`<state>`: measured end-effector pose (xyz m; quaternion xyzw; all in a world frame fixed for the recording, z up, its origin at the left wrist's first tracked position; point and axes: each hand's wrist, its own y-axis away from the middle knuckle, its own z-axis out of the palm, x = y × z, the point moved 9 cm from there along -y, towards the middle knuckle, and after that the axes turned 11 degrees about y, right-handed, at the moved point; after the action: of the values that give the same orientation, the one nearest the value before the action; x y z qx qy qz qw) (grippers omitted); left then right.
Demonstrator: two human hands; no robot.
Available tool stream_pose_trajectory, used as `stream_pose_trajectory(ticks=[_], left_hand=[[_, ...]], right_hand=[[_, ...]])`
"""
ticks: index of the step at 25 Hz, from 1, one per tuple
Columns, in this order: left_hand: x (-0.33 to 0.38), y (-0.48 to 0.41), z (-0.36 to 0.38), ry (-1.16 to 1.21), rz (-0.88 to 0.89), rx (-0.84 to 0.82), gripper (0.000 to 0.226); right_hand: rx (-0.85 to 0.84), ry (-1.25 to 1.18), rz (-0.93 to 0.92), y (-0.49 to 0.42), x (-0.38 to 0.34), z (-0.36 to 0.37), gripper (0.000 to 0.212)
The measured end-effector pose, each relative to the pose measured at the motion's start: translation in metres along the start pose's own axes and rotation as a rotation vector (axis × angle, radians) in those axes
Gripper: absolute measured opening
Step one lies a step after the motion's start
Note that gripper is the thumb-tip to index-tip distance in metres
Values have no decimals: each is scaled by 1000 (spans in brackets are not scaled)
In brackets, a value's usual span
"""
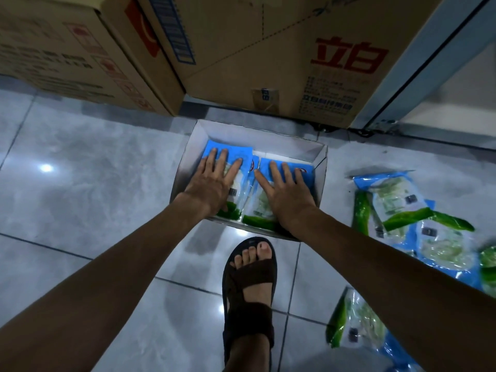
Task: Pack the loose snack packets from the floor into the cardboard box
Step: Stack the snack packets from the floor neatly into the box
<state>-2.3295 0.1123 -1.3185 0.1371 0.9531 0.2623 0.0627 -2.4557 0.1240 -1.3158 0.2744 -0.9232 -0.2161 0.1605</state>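
Observation:
A shallow open cardboard box (320, 159) lies on the tiled floor in front of me. Two blue-and-green snack packets lie side by side inside it. My left hand (212, 181) presses flat, fingers spread, on the left packet (243, 183). On the right packet (261, 202) rests my right hand (287, 189), flat with straight fingers. Several loose packets (397, 205) of the same kind lie in a heap on the floor to the right of the box, and one more packet (357, 323) lies nearer to me at the lower right.
Large brown cartons (268, 49) stand against the far side, just behind the box, with another carton (67, 49) at the back left. A light door frame (418, 63) runs at the right. My sandalled foot (249, 285) stands just in front of the box.

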Motion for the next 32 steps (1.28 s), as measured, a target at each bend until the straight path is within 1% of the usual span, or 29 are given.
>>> stream_pose_trajectory(ticks=[2, 3, 5, 6, 7, 9, 11, 13, 14, 16, 17, 18, 19, 21, 22, 23, 26, 27, 29, 30, 32], left_hand=[[3, 3, -9, -17, 2, -17, 113], [6, 6, -14, -18, -7, -34, 111], [15, 13, -31, -20, -22, -65, 96], [24, 16, -43, -28, -19, -62, 86], [36, 18, -59, -30, -6, -29, 77], [64, 22, -95, 19, 12, 95, 66], [95, 22, -128, 157, 41, 222, 59], [133, 22, -147, 314, 152, 320, 53], [156, 21, -153, 388, 236, 337, 51], [199, 14, -157, 495, 400, 317, 52], [219, 9, -157, 508, 466, 296, 54], [237, 1, -155, 497, 520, 273, 56], [255, -7, -150, 468, 567, 248, 59], [283, -22, -134, 357, 622, 192, 65], [297, -29, -123, 276, 633, 156, 70], [310, -36, -111, 184, 636, 110, 74], [337, -51, -78, -81, 658, -28, 88], [342, -56, -70, -169, 671, -31, 92], [348, -63, -59, -313, 700, 48, 96], [351, -64, -57, -364, 709, 80, 94], [354, -65, -51, -398, 717, 86, 81]], right_hand=[[40, 6, 16, 6, 1, -5, 86], [60, -19, 19, 10, 3, -8, 84], [130, -118, 29, 21, 12, -20, 83], [192, -178, 30, 27, 20, -28, 80], [275, -240, 30, 35, 28, -37, 75], [460, -365, 49, 56, 55, -50, 57], [583, -566, 139, 84, 97, -47, 41], [573, -744, 275, 114, 142, -27, 34], [551, -805, 366, 131, 165, -14, 32], [456, -894, 595, 169, 210, 34, 26], [372, -908, 708, 187, 228, 65, 25], [273, -891, 804, 204, 241, 97, 30], [167, -856, 865, 218, 248, 126, 42], [-5, -801, 864, 228, 243, 170, 72], [-53, -786, 853, 229, 239, 183, 83], [-57, -768, 853, 229, 238, 189, 88], [6, -699, 886, 225, 244, 188, 91], [12, -691, 911, 225, 248, 190, 94], [12, -683, 954, 224, 254, 195, 102], [10, -687, 966, 224, 255, 198, 106], [11, -705, 972, 222, 258, 201, 113]])
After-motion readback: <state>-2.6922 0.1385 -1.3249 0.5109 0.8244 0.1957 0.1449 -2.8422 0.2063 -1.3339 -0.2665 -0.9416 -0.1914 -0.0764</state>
